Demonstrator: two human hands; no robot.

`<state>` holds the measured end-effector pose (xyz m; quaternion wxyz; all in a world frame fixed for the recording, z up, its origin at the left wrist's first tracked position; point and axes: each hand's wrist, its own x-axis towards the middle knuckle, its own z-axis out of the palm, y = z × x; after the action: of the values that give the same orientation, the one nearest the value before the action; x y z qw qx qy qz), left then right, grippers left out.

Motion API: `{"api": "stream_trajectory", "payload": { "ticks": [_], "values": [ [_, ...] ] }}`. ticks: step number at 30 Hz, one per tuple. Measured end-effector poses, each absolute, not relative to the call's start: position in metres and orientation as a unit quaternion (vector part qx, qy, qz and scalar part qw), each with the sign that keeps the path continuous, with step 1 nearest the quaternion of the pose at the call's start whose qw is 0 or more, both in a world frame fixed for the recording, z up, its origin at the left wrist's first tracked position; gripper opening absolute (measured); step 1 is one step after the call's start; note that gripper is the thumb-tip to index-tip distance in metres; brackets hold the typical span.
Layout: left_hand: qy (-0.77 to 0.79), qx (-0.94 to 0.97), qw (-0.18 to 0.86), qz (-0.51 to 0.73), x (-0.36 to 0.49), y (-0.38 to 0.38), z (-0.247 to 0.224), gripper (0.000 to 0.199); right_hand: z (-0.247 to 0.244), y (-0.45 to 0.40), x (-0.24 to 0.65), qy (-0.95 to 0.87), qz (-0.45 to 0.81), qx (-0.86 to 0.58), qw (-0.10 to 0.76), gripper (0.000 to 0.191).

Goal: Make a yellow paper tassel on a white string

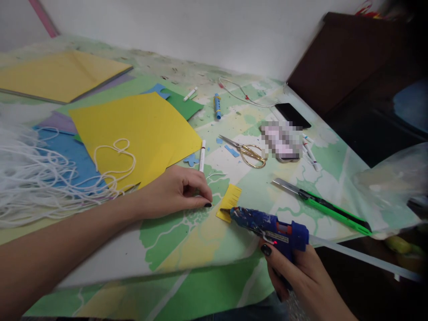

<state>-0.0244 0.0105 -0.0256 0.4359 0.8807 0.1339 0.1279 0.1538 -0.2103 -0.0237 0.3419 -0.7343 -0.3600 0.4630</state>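
My right hand point(294, 272) is wrapped round the handle of a blue glue gun point(267, 223), which has a small red light lit. Its nozzle is over the lower end of a small yellow paper strip point(230, 198) with fringe cuts along its right side. A translucent glue stick point(361, 255) sticks out of the gun's back. Left of the strip, my left hand point(187, 189) rests on the patterned tablecloth point(187, 263), thumb and fingers closed together; whatever may be between the fingertips is too small to name.
Yellow sheets point(140, 129), blue paper point(70, 165) and tangled white cord point(43, 183) lie left. Beyond the hands are gold-handled scissors point(249, 154), a white marker point(202, 156), a rolled blue piece point(217, 106) and phones point(294, 115). A green cutter point(331, 209) lies right.
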Motion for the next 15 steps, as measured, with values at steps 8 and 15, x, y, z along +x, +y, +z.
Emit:
{"api": "stream_trajectory", "payload": {
  "ticks": [8,15],
  "values": [
    [0.132,0.88,0.44,0.121,-0.0243,0.0105,-0.0261,0.01,-0.021,-0.2102,0.151,-0.374,0.458,-0.735,0.332,0.037],
    [0.132,0.879,0.441,0.123,-0.0234,0.0099,-0.0253,0.009,-0.0201,-0.2102,0.1487,-0.383,0.421,-0.742,0.354,0.04]
  ]
}}
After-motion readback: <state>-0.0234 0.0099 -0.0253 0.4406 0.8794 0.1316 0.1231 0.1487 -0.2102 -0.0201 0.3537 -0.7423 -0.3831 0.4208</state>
